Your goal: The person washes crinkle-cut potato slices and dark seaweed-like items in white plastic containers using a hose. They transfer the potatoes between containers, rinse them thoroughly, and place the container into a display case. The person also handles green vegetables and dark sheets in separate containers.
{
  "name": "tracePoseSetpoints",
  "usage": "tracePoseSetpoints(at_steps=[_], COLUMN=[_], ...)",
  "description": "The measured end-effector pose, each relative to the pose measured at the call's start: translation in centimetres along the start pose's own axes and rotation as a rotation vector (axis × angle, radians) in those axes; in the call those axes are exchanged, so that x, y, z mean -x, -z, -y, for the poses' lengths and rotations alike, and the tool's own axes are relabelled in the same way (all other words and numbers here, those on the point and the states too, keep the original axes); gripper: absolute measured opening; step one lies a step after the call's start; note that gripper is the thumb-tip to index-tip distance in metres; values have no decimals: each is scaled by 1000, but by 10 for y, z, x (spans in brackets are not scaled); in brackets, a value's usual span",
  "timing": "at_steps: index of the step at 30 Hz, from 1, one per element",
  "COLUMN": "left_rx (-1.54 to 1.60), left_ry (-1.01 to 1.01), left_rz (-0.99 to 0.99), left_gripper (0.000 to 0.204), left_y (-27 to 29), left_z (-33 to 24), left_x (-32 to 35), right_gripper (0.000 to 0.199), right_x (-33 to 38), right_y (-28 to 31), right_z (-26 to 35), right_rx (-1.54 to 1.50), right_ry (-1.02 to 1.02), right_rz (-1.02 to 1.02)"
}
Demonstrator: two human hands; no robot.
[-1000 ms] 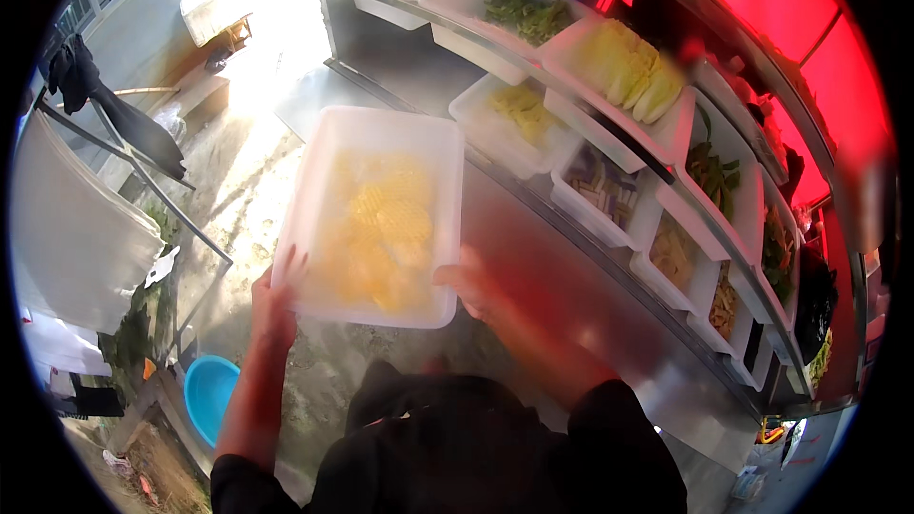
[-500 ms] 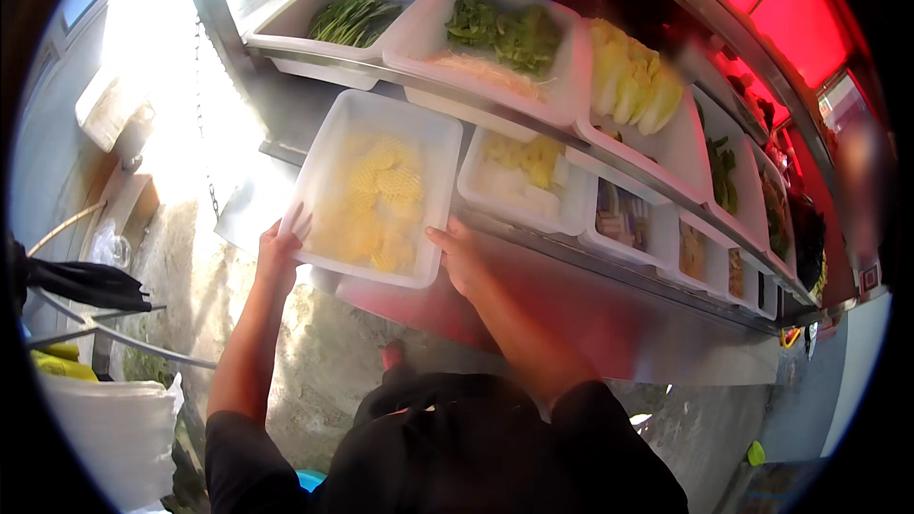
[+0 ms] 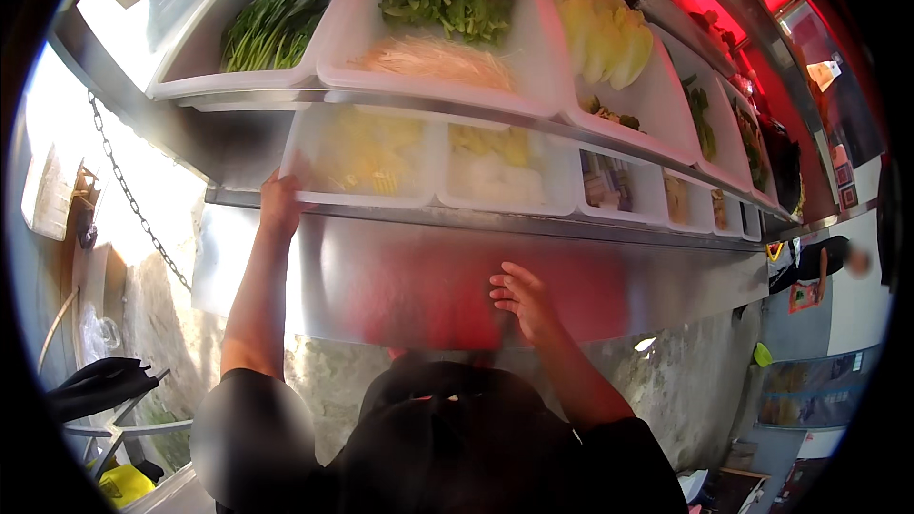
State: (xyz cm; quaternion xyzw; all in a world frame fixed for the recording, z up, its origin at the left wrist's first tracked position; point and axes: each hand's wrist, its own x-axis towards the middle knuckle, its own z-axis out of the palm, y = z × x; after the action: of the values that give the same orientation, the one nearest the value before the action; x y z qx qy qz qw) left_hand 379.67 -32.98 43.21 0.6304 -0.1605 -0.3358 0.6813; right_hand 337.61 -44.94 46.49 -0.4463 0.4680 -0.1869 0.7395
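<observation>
A white plastic tub [image 3: 367, 196] sits on the lower steel shelf at the left. Pale yellow slices [image 3: 373, 148] show through it, partly behind the upper shelf's edge. My left hand [image 3: 279, 200] grips the tub's near left corner, its fingertips partly hidden against the wall. Away from the tub, my right hand [image 3: 526, 300] hovers in front of the shelf with loosely spread fingers and nothing in them. Beside the held tub is another white tub [image 3: 495, 200] with yellowish and white pieces inside.
Upper-shelf tubs carry green stalks [image 3: 271, 29], leafy greens [image 3: 447, 2], pale shreds [image 3: 438, 59] and cabbage leaves [image 3: 595, 29]. Smaller tubs continue along the lower shelf to the right. A steel panel [image 3: 428, 276] fronts the shelf. At the left hangs a chain [image 3: 133, 198]. A person [image 3: 824, 262] is at far right.
The tub of yellow slices has moved from in front of the shelves onto the lower shelf. My right hand has let go and drawn back; my left hand stays on the corner.
</observation>
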Motion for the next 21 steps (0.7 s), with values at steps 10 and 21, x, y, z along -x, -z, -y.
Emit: tracePoseSetpoints(at_steps=[10, 21], left_rx=[-123, -103], left_ry=[-32, -4], left_rz=[18, 75], left_gripper=[38, 38], left_y=[5, 1], left_z=[-1, -9], left_x=[-22, -45], right_gripper=[44, 38], right_x=[-8, 20], right_y=[-19, -46], right_z=[-7, -33], right_rx=[501, 1229], right_ry=[307, 847], right_rz=[-8, 304])
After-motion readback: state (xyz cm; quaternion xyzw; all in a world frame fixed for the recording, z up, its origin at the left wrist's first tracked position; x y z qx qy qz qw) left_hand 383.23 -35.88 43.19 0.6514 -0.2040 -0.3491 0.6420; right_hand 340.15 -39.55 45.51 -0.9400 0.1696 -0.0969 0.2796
